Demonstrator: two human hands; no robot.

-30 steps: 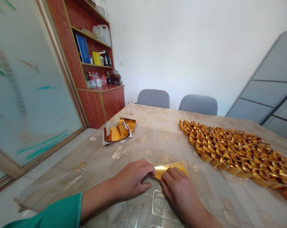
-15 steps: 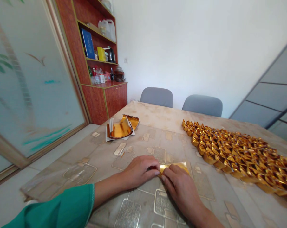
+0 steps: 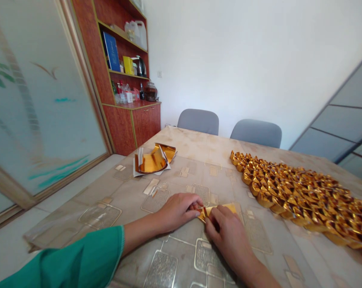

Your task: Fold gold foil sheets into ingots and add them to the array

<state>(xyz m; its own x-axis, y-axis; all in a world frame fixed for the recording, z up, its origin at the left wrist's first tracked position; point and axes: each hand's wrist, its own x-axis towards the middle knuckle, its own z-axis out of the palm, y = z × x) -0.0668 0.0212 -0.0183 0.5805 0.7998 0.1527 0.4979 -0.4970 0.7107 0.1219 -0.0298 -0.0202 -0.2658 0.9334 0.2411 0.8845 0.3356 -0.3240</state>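
A piece of gold foil paper (image 3: 210, 209) lies near the table's front, between my two hands. My left hand (image 3: 181, 211) pinches its left end, fingers curled, where a small folded corner shows. My right hand (image 3: 225, 234) is bent over the paper's near side, with fingers and thumb closed on its folded edge. Part of the sheet is hidden beneath the right fingers. Farther off to the left rests a stack of curled gold foil sheets (image 3: 153, 162) with white backs. On the right stand many folded gold paper ingots (image 3: 301, 188) in tight rows.
A clear patterned cover lies over the table (image 3: 123, 200). Two grey chairs (image 3: 198, 121) stand behind its far edge, against a white wall. At the back left is a reddish wooden cabinet (image 3: 117, 126) with bottles and a kettle, beside a frosted glass door (image 3: 49, 100).
The paper's left end is now folded into a small pointed corner. My left hand has shifted slightly left, and the right fingers have bent more around the edge.
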